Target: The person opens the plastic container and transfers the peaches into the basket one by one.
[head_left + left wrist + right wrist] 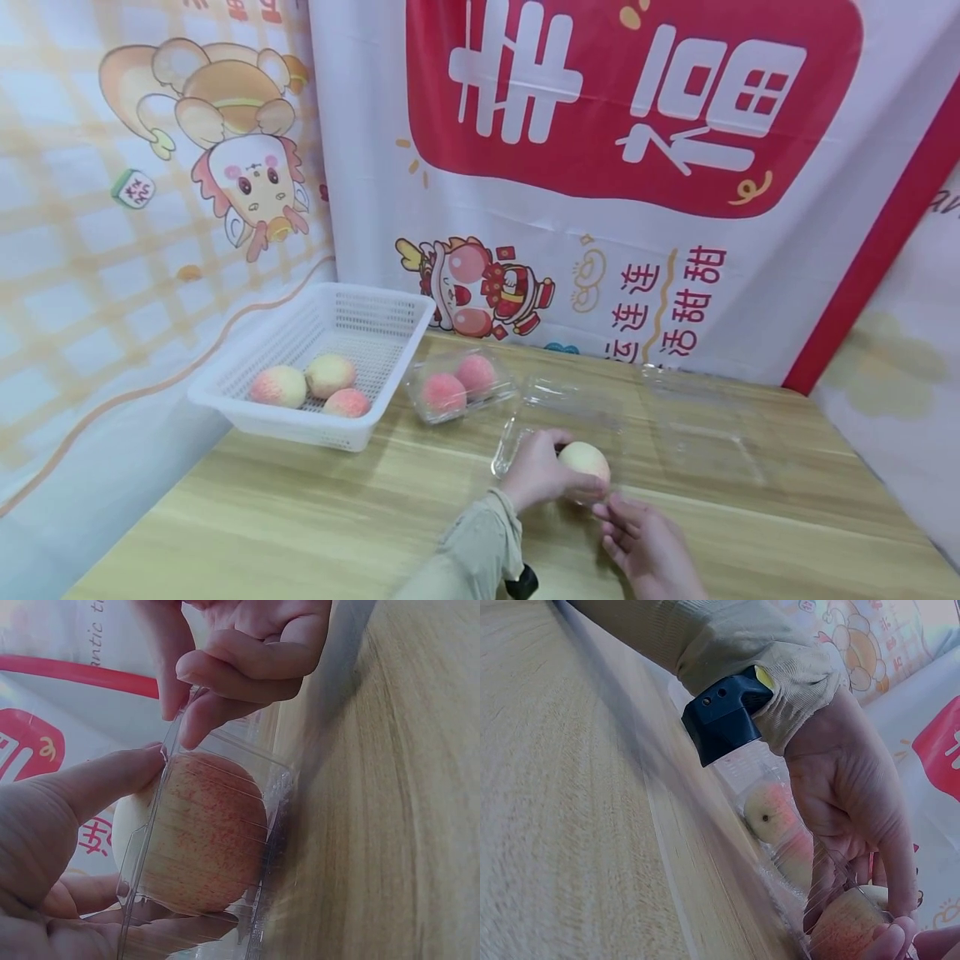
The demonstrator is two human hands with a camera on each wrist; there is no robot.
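Note:
A pale peach [586,460] sits in an open clear plastic box [525,417] on the wooden table. My left hand [551,471] curls around the peach from the left. In the left wrist view the peach [206,840] lies inside the box's clear wall [279,787], with my left thumb [97,784] against it. My right hand [611,508] is just right of the peach, and its fingers [247,664] pinch the box's rim. The right wrist view shows the left hand [855,802] over the peach [847,922].
A white basket [225,392] with three peaches stands at the left. Beside it is a closed clear box [459,385] holding two peaches. Another empty clear box [705,425] lies at the right. Printed banners hang behind the table.

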